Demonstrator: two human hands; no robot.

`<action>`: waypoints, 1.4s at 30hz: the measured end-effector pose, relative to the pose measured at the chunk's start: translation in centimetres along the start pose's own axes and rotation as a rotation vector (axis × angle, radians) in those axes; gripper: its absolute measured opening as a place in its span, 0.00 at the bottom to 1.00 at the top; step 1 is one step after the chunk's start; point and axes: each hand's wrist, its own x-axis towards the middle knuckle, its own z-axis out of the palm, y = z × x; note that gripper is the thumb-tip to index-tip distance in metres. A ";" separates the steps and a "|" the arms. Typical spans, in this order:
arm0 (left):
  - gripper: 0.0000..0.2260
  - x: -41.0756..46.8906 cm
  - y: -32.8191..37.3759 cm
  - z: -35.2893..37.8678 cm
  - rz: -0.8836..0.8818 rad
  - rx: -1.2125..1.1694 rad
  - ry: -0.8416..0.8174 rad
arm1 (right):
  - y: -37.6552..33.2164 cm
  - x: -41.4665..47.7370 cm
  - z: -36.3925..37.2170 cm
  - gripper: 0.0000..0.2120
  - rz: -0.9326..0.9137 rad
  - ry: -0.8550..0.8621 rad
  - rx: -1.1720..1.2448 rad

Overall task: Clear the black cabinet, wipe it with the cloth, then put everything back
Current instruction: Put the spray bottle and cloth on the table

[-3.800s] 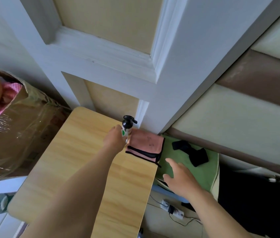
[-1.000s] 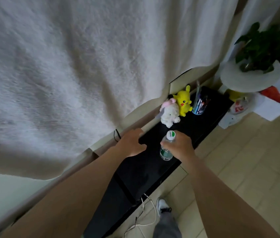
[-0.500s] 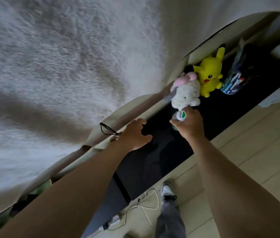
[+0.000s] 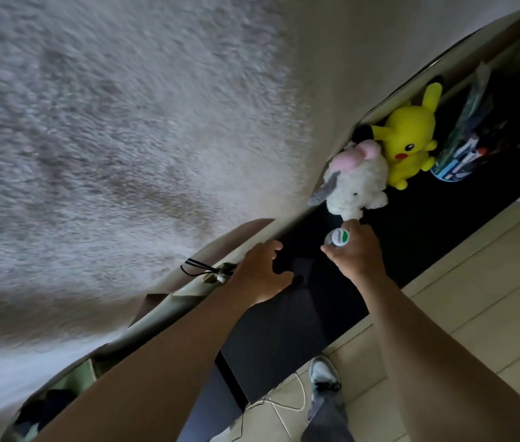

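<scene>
Black cabinet (image 4: 332, 301) top runs diagonally from lower centre to upper right of the frame. Right hand (image 4: 356, 253) is closed around a small bottle (image 4: 338, 239) with a white-and-green cap, just below a white plush toy (image 4: 356, 183). Left hand (image 4: 261, 272), fingers loosely curled and holding nothing, rests at the cabinet's rear edge. Yellow plush (image 4: 410, 138) and pen cup (image 4: 458, 161) stand further right

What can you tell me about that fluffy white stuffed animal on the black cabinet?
The white plush toy looks woolly and soft, with a pink patch on top of its head, a grey ear hanging to one side and small dark eyes. It sits on the black cabinet top, pressed against the yellow Pikachu plush behind it. The right hand, gripping a small bottle, reaches just below it.
</scene>
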 end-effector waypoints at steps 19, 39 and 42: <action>0.29 -2.1 0.6 1.0 0.019 0.034 0.024 | 0.7 -2.5 -2.0 0.39 0.089 -0.093 0.055; 0.30 -31.5 -5.4 -4.8 0.349 0.041 0.201 | -10.0 -36.6 -9.8 0.38 -0.058 0.055 -0.158; 0.29 -37.5 -9.1 -5.4 0.369 0.080 0.224 | -11.7 -43.0 -8.7 0.39 -0.111 0.067 -0.199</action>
